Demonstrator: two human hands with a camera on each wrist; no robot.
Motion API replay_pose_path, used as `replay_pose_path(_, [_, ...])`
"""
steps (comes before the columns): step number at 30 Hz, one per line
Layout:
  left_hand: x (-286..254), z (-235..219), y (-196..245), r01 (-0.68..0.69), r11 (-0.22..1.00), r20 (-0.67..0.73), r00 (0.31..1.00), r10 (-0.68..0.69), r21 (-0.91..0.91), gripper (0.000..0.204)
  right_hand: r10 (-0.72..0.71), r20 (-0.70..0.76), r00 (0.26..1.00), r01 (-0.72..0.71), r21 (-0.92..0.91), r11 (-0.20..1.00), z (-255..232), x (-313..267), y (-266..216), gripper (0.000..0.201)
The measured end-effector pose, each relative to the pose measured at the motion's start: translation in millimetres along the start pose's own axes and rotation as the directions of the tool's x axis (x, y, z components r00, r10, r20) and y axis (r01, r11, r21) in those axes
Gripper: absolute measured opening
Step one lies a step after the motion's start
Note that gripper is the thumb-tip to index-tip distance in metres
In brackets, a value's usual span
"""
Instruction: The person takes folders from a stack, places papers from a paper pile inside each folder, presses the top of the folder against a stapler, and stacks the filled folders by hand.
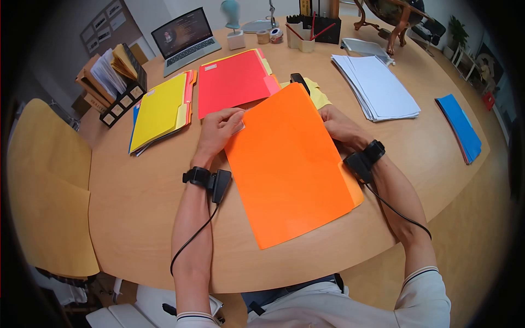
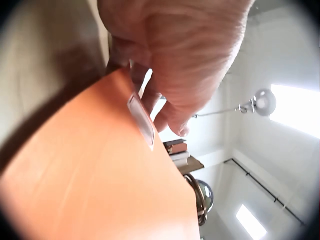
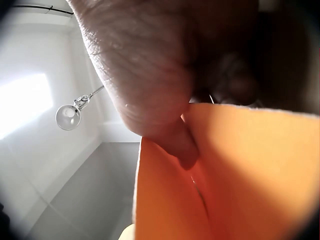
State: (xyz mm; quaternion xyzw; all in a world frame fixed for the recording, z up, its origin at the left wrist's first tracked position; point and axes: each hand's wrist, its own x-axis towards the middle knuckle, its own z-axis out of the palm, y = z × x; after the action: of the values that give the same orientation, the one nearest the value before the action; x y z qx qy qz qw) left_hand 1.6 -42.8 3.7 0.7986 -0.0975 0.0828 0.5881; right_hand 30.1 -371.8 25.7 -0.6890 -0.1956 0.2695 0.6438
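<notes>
An orange file folder [image 1: 290, 169] is held up at a slant over the table in front of me. Its upper left edge is pinched by my left hand [image 1: 219, 131], right beside a small white label [image 2: 142, 120]. At the opposite edge my right hand [image 1: 343, 128] grips the folder, its fingers partly hidden behind it in the head view. In the right wrist view, the right thumb [image 3: 182, 150] reaches in between the two orange covers, which stand slightly apart. Behind the folder's top edge, a black object [image 1: 298, 80] and yellow paper [image 1: 317, 93] are partly covered.
Red folders [image 1: 235, 79] and yellow folders [image 1: 158, 109] lie at the left, near a file holder [image 1: 124, 103] and a laptop [image 1: 186, 41]. White papers [image 1: 377, 90] and a blue stack [image 1: 459, 128] lie at the right. A pen holder [image 1: 301, 41] stands at the back.
</notes>
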Motion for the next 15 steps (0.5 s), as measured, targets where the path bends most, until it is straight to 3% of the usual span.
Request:
replay_pose_path(2, [0,5,3,0.051,0.997,0.024,0.998,-0.050,-0.057,0.029,-0.002,-0.002,1.000,0.002,0.003,1.000,1,-2,-3,0.010])
replay_pose_path(5, [1,9,0,-0.041,0.996,0.081,0.996,0.035,0.081,0.030,-0.005,-0.029,1.000,0.005,0.006,1.000,4,-3,-5,0.013])
replay_pose_path(7, [-2,13,2,0.002,0.994,-0.030,1.000,-0.006,-0.113,0.031,-0.008,-0.050,0.999,0.009,0.006,1.000,5,-4,-7,0.014])
replay_pose_path(15, [-1,1,-6,-0.063,0.948,-0.120,0.992,0.027,-0.313,0.030,-0.012,-0.038,0.999,0.016,0.099,0.995,7,-6,-9,0.020])
